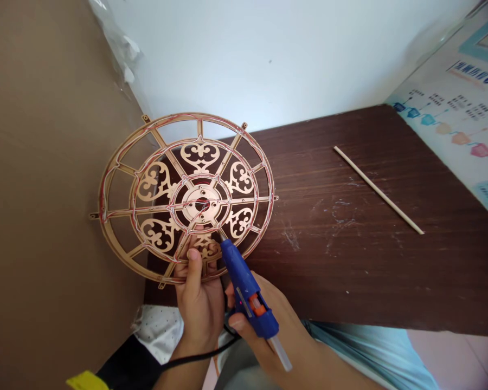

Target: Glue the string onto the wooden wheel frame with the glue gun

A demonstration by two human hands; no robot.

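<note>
A round gold frame [200, 203] with spokes, scrollwork and thin red and white wires is held up, tilted, over the table's left part. My left hand [199, 295] grips its lower edge, thumb in front and fingers behind. My right hand [264, 319] is wrapped round a blue glue gun [244, 284] with a clear glue stick out of its back end. The gun's nozzle is at a spoke just below the frame's centre hub; whether it touches cannot be told. Part of my right hand's fingers is hidden behind the gun.
A thin wooden stick [378, 189] lies on the dark wooden table [390, 281]. A brown panel [57, 179] stands at the left, a white wall [276, 59] behind, and a printed poster [451, 114] at the right. A black cord [199, 357] runs below my hands.
</note>
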